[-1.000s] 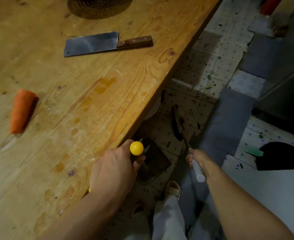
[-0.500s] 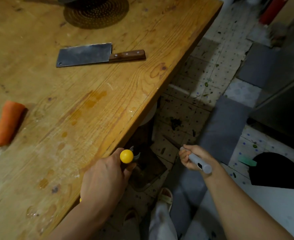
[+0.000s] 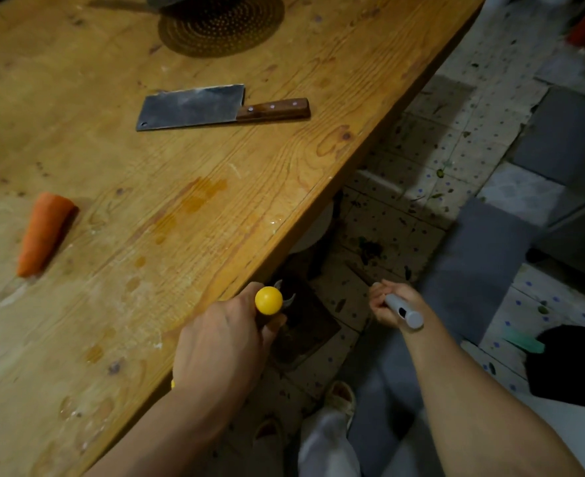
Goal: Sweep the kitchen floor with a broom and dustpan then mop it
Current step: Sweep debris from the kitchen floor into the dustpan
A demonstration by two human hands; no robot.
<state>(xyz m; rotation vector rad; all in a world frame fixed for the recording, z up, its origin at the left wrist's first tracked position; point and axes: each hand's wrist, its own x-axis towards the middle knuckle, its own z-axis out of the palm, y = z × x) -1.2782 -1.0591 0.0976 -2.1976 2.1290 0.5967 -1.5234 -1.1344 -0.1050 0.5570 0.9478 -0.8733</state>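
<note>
My left hand (image 3: 222, 346) is closed on the dustpan handle, whose yellow knob (image 3: 268, 300) sticks up beside the table's edge. The dark dustpan (image 3: 306, 327) rests on the tiled floor just beyond that hand, partly under the table. My right hand (image 3: 385, 302) grips the grey broom handle (image 3: 406, 313), its end pointing back at me. The broom's lower part is hard to make out in the dim light. A small dark pile of debris (image 3: 370, 247) lies on the tiles beyond both hands.
A wooden table (image 3: 284, 187) fills the left, holding a cleaver (image 3: 194, 106), a carrot piece (image 3: 43, 232) and a woven trivet (image 3: 222, 25). A grey mat (image 3: 480, 263) lies to the right of the debris, a black object (image 3: 576, 366) farther right. My sandalled foot (image 3: 342, 397) is below the dustpan.
My right hand has swung the broom handle so that its grey end now points back at me; a debris pile shows where the broom head was. My left hand keeps its hold on the dustpan handle.
</note>
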